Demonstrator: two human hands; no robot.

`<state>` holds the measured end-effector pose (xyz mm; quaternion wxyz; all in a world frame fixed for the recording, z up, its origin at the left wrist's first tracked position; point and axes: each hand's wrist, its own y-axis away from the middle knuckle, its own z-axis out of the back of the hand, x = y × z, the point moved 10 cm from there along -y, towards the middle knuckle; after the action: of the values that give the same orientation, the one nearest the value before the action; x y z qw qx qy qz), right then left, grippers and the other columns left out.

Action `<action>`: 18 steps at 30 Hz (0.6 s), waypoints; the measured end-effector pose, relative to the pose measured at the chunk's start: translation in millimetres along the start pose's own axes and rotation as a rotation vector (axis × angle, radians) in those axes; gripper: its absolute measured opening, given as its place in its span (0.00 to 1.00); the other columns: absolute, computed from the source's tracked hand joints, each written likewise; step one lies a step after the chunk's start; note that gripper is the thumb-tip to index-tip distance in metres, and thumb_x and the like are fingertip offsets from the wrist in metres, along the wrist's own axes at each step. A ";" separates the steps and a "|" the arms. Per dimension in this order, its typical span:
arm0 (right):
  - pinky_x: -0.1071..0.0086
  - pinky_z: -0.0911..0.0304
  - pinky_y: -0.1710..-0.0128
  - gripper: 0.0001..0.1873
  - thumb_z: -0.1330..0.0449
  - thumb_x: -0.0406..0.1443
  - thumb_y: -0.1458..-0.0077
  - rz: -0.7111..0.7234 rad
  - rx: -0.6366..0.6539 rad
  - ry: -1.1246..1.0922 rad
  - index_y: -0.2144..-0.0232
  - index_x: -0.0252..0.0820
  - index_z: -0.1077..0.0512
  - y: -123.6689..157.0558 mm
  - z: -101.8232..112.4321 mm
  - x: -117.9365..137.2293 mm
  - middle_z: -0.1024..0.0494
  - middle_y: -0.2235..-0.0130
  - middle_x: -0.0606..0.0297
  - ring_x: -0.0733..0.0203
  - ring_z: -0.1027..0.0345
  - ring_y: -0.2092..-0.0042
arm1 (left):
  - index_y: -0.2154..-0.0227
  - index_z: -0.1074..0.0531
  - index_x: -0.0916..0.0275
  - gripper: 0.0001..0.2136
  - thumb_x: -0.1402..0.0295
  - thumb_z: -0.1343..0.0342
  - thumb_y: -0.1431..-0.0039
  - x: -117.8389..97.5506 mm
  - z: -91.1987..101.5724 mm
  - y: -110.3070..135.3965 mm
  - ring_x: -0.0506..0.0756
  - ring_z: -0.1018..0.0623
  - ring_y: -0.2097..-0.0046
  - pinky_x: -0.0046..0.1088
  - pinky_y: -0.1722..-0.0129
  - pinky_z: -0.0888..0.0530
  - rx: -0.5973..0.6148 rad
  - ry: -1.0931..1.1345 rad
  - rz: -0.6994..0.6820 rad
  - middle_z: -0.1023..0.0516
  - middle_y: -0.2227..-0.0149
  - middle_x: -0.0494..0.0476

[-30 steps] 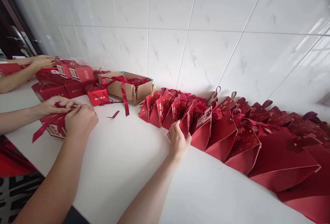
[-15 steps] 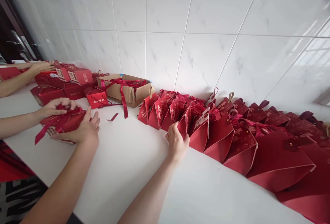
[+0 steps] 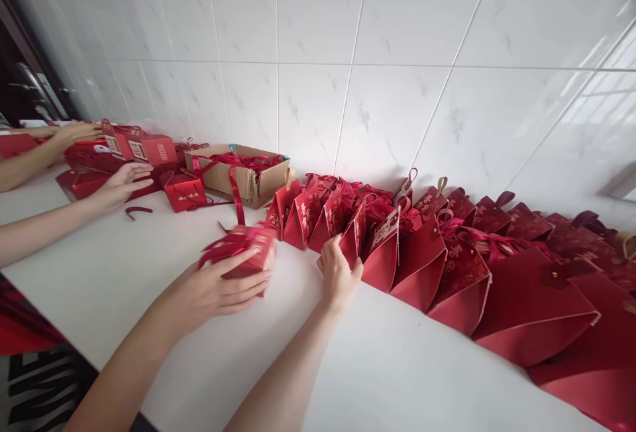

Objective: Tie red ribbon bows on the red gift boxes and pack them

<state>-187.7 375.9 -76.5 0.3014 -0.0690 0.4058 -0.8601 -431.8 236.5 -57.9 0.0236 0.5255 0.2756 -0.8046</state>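
Note:
My left hand [image 3: 211,293] is wrapped round a small red gift box [image 3: 256,250] with a dark red ribbon; the box is blurred by motion and sits just left of the row. At the row's near edge, my right hand [image 3: 339,273] has its fingers against the corner of a red gift box [image 3: 354,233], thumb on one side and fingertips on the other. More red gift boxes [image 3: 417,266] with ribbon loops stand in line to the right along the wall.
A cardboard box [image 3: 243,177] full of red ribbons stands by the wall. Left of it are a small red box [image 3: 183,191] and stacked red boxes [image 3: 144,147]. A co-worker's hand [image 3: 124,183] reaches over the white table [image 3: 114,246]; another person's hand [image 3: 77,132] lies farther back.
My left hand has carried the ribboned gift box rightward, away from the co-worker's hands, to beside the row. The co-worker's hand has let go and moved back. My right hand stays put.

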 end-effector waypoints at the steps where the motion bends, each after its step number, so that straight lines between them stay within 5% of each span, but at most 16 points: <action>1: 0.74 0.29 0.71 0.18 0.51 0.31 0.43 0.010 -0.005 0.015 0.71 0.49 0.23 0.3 8.8 1.6 0.22 0.62 0.61 0.44 0.33 0.47 | 0.74 0.28 0.52 0.07 0.73 0.42 0.54 -14.7 -6.8 -1.4 0.61 0.23 0.50 0.49 0.47 0.28 0.069 -0.104 -0.067 0.22 0.66 0.50; 6: 0.77 0.29 0.64 0.19 0.49 0.25 0.46 0.006 -0.017 0.208 0.61 0.49 0.24 -0.5 73.7 7.7 0.24 0.54 0.61 0.48 0.38 0.43 | 0.60 0.30 0.56 0.11 0.72 0.46 0.48 -56.8 22.5 -51.8 0.56 0.45 0.34 0.47 0.34 0.48 -0.015 -0.331 -0.178 0.28 0.50 0.52; 9: 0.78 0.32 0.57 0.24 0.48 0.20 0.49 0.030 0.027 0.326 0.59 0.49 0.24 -11.0 94.2 16.2 0.24 0.53 0.60 0.53 0.34 0.45 | 0.71 0.30 0.56 0.07 0.74 0.45 0.53 -35.3 22.4 -103.9 0.60 0.36 0.39 0.45 0.39 0.37 -0.009 -0.243 0.013 0.26 0.58 0.54; 12: 0.80 0.34 0.54 0.24 0.48 0.21 0.49 0.059 0.080 0.438 0.60 0.51 0.24 -20.4 95.2 21.8 0.22 0.56 0.62 0.58 0.32 0.47 | 0.75 0.33 0.54 0.07 0.75 0.45 0.54 -8.4 -3.1 -141.8 0.60 0.23 0.56 0.40 0.55 0.24 0.024 -0.211 0.107 0.26 0.69 0.55; 15: 0.81 0.37 0.51 0.20 0.48 0.25 0.46 0.092 0.133 0.559 0.59 0.49 0.24 -20.1 88.4 23.4 0.22 0.57 0.60 0.63 0.31 0.48 | 0.75 0.32 0.57 0.07 0.78 0.46 0.53 11.6 -25.8 -158.0 0.58 0.22 0.64 0.35 0.65 0.22 0.038 -0.218 0.139 0.29 0.72 0.54; 18: 0.80 0.39 0.51 0.18 0.51 0.33 0.43 0.095 0.139 0.612 0.57 0.46 0.24 -15.9 83.5 24.7 0.23 0.58 0.56 0.63 0.32 0.47 | 0.72 0.30 0.62 0.02 0.75 0.46 0.48 11.2 -26.0 -164.8 0.53 0.24 0.68 0.30 0.69 0.23 0.017 -0.240 0.106 0.29 0.71 0.52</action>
<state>-184.7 314.7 -12.7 0.2092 0.2328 0.4205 -0.8516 -469.1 391.1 -6.3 0.0945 0.4393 0.2355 -0.8617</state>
